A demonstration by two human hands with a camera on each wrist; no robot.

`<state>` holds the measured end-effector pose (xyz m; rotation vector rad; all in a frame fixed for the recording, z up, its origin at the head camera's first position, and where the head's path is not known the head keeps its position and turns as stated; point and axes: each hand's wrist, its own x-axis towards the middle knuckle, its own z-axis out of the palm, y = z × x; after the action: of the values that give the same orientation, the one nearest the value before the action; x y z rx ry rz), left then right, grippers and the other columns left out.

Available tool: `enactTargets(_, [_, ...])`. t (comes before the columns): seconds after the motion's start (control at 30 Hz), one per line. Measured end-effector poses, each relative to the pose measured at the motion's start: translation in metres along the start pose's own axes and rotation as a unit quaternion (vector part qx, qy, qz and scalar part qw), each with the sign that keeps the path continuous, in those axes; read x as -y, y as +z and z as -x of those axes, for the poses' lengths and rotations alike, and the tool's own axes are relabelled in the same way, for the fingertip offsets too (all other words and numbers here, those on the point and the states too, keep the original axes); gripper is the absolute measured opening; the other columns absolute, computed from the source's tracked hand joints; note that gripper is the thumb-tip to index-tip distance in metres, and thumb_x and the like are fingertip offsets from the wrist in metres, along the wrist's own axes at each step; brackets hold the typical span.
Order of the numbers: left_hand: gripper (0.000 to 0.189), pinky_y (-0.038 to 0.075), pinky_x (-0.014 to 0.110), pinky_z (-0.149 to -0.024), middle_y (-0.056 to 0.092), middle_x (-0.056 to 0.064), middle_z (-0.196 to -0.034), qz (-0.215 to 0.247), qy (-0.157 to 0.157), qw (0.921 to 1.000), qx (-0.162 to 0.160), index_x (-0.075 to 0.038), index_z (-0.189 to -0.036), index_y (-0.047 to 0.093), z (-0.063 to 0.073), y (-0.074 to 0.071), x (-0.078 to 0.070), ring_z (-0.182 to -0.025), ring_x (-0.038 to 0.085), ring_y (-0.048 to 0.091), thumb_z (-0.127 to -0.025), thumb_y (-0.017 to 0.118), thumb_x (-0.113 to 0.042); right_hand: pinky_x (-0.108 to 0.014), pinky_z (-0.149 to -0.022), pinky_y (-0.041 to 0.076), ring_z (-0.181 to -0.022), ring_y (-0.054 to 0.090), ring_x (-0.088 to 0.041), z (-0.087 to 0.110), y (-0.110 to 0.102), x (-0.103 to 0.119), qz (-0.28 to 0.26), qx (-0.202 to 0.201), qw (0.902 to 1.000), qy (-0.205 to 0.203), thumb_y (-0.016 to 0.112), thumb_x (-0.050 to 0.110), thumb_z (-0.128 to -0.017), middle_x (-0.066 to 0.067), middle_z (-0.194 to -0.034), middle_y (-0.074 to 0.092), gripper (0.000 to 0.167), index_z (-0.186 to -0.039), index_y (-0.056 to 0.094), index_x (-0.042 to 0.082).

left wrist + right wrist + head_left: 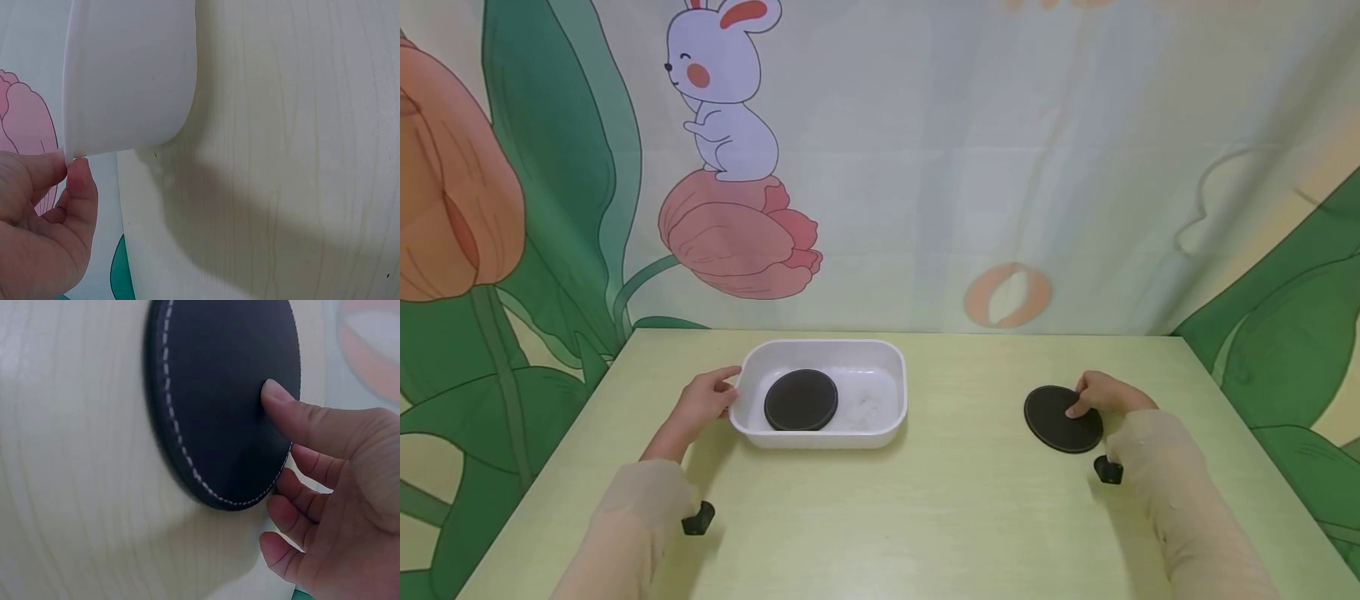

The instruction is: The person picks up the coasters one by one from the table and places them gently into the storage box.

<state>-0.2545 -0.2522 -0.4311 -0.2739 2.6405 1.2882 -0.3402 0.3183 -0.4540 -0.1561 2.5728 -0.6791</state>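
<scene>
In the head view a white rectangular dish [880, 417] with rounded corners sits on the table, a black round coaster [801, 400] inside its left half. My left hand [702, 402] is at the dish's left end; the left wrist view shows thumb and finger [80, 178] pinching its rim. To the right, my right hand [1108, 393] holds a second black round coaster [1056, 421] by its far right edge. White stitching runs round this coaster [219, 406] in the right wrist view. My thumb presses its top, with fingers curled at and partly behind the edge.
The pale wood-grain table [955, 508] reaches back to a printed cloth backdrop [895, 183] with a rabbit and tulips. A small black device [698, 518] shows beneath the left sleeve, and another black device [1108, 470] beneath the right.
</scene>
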Motion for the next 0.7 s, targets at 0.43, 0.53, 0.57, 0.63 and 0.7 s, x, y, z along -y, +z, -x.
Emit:
enactTargets(0.43, [0.047, 0.05, 0.025, -0.068, 0.049, 0.028, -0.113, -0.004, 0.017, 0.9999, -0.001, 0.001, -0.136, 0.03, 0.001, 0.0, 0.0, -0.093, 0.03, 0.052, -0.091, 0.043, -0.004, -0.027, -0.055, 0.032, -0.067, 0.037, -0.017, 0.015, -0.014, 0.004, -0.033, 0.021, 0.9991, 0.015, 0.061, 0.013, -0.079, -0.007, -0.08, 0.038, 0.03, -0.092, 0.04, -0.003])
enactTargets(0.53, [0.046, 0.049, 0.024, -0.067, 0.049, 0.028, -0.112, -0.003, 0.023, 0.9997, -0.002, 0.002, -0.135, 0.03, 0.001, 0.0, 0.001, -0.091, 0.029, 0.053, -0.091, 0.043, -0.004, -0.029, -0.058, 0.036, -0.07, 0.041, -0.018, 0.017, -0.018, 0.005, -0.046, 0.027, 0.9985, 0.01, 0.058, 0.011, -0.08, -0.009, -0.085, 0.04, 0.027, -0.095, 0.04, -0.003])
enactTargets(0.57, [0.046, 0.049, 0.024, -0.067, 0.05, 0.028, -0.111, -0.002, 0.025, 0.9997, -0.002, 0.002, -0.135, 0.03, 0.001, 0.0, 0.001, -0.09, 0.029, 0.053, -0.091, 0.043, -0.004, -0.031, -0.06, 0.037, -0.074, 0.042, -0.019, 0.018, -0.02, 0.006, -0.053, 0.032, 0.998, 0.01, 0.058, 0.01, -0.081, -0.01, -0.088, 0.041, 0.027, -0.096, 0.039, -0.002])
enactTargets(0.63, [0.046, 0.05, 0.024, -0.067, 0.05, 0.028, -0.111, -0.003, 0.024, 0.9997, -0.003, 0.002, -0.135, 0.03, 0.0, 0.0, 0.002, -0.091, 0.029, 0.052, -0.091, 0.043, -0.004, -0.031, -0.061, 0.04, -0.077, 0.044, -0.02, 0.019, -0.022, 0.006, -0.067, 0.041, 0.9969, 0.01, 0.055, 0.009, -0.081, -0.011, -0.092, 0.041, 0.027, -0.1, 0.039, -0.002])
enactTargets(0.7, [0.046, 0.049, 0.024, -0.066, 0.05, 0.027, -0.111, -0.004, 0.026, 0.9997, -0.004, 0.002, -0.135, 0.031, 0.0, 0.0, 0.002, -0.091, 0.029, 0.052, -0.091, 0.044, -0.003, -0.031, -0.061, 0.041, -0.076, 0.045, -0.02, 0.019, -0.025, 0.006, -0.083, 0.051, 0.9952, 0.01, 0.052, 0.006, -0.082, -0.012, -0.092, 0.041, 0.026, -0.103, 0.039, -0.001])
